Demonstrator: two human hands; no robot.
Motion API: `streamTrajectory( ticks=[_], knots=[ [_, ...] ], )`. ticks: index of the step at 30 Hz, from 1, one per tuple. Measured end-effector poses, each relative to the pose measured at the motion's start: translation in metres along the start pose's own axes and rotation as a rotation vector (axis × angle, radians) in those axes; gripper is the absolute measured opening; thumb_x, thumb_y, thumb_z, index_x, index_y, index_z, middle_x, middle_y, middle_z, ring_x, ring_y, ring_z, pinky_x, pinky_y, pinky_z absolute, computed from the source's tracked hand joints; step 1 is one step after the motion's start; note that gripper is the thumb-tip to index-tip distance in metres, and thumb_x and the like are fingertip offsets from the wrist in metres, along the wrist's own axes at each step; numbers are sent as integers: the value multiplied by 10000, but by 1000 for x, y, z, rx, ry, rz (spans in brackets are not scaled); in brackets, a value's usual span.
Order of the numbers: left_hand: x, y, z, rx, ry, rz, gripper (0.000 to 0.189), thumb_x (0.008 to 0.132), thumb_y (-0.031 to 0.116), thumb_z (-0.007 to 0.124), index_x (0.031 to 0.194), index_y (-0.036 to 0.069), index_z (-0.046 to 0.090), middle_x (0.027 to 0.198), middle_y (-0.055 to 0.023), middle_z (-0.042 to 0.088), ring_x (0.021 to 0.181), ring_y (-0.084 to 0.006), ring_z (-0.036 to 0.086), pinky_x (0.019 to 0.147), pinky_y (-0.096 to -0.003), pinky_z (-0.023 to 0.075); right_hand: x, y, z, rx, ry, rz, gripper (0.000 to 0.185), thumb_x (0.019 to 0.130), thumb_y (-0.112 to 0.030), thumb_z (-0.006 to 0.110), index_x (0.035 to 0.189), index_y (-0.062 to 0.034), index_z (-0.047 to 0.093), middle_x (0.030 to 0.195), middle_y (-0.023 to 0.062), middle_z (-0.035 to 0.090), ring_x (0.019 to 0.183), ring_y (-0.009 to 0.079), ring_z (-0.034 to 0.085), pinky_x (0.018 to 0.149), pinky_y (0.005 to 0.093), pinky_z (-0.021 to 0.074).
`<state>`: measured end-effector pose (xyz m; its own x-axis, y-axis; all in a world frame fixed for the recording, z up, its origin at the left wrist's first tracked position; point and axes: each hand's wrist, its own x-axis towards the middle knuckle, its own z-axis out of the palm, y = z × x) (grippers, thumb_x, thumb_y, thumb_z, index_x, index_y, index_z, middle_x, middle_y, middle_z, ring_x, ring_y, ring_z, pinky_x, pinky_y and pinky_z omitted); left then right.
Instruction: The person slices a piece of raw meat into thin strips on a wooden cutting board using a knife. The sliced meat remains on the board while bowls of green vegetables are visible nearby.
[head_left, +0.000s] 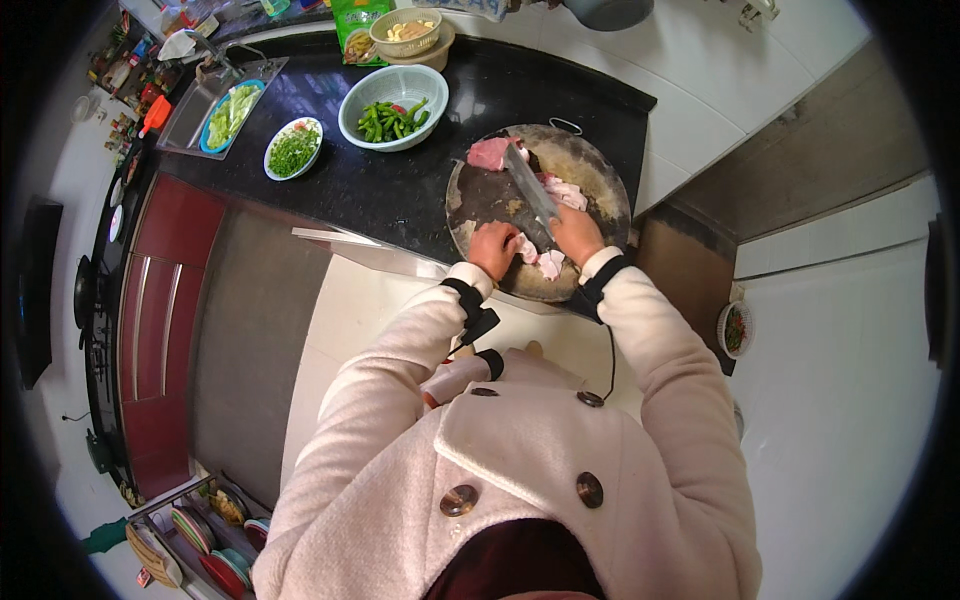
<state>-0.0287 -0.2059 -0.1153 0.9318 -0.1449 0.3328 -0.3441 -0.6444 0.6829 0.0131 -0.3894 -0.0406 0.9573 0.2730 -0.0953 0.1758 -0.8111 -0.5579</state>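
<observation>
A round wooden chopping board (480, 195) lies on the black counter before me. My right hand (576, 232) is closed on the handle of a kitchen knife (531, 180), whose broad blade points away to the upper left, across the board. My left hand (493, 250) rests on the board's near left part, fingers curled against a pale piece of raw meat (527, 249); whether it grips the piece cannot be told. Another pale piece (551, 264) sits just right of it. A pink slab of meat (491, 153) is at the far edge, and more cut meat (568, 193) lies beyond my right hand.
Left of the board stand a plastic basket of green peppers (394, 107) and a bowl of chopped greens (294, 149). A basin of lettuce (232, 115) is in the sink (177, 127). A small basket (406, 32) and green packet (360, 30) stand behind. A wall rises at right.
</observation>
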Motion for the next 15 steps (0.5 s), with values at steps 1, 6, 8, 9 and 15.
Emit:
streamTrajectory(
  ticks=[1, 6, 8, 9, 15],
  knots=[
    [0, -1, -1, -40, -13, -20, 147, 803, 165, 609, 899, 53, 603, 836, -131, 606, 834, -350, 550, 745, -426, 438, -4, 2, -6, 24, 7, 19, 323, 836, -204, 541, 1060, 25, 581, 916, 282, 608, 884, 441, 575, 784, 480, 448],
    [-2, 5, 0, -11, 9, -139, 170, 764, 146, 626, 892, 41, 586, 809, -130, 610, 808, -336, 556, 731, -422, 444, -26, -8, -9, 24, -18, -98, 305, 827, -165, 539, 1038, 55, 551, 847, 280, 613, 847, 440, 583, 753, 493, 459],
    [-2, 10, 2, 37, 13, -126, 168, 746, 142, 634, 874, 49, 578, 792, -126, 607, 798, -329, 555, 716, -423, 441, -35, -14, -4, -18, -109, -22, 267, 828, -171, 544, 977, 49, 567, 843, 275, 616, 860, 435, 590, 758, 486, 465],
    [-2, 12, 2, 58, 17, -118, 160, 739, 138, 638, 860, 55, 573, 781, -119, 606, 793, -328, 555, 706, -426, 439, -40, -16, -3, 8, -123, -32, 258, 826, -168, 545, 971, 45, 569, 848, 272, 617, 859, 434, 592, 759, 485, 466],
    [2, 17, 4, 120, 47, -86, 121, 717, 108, 631, 808, 87, 554, 735, -99, 599, 769, -332, 557, 675, -449, 428, -67, -13, -12, 42, -222, 39, 202, 818, -124, 538, 921, 48, 563, 860, 273, 619, 852, 426, 601, 762, 484, 467]
  ],
)
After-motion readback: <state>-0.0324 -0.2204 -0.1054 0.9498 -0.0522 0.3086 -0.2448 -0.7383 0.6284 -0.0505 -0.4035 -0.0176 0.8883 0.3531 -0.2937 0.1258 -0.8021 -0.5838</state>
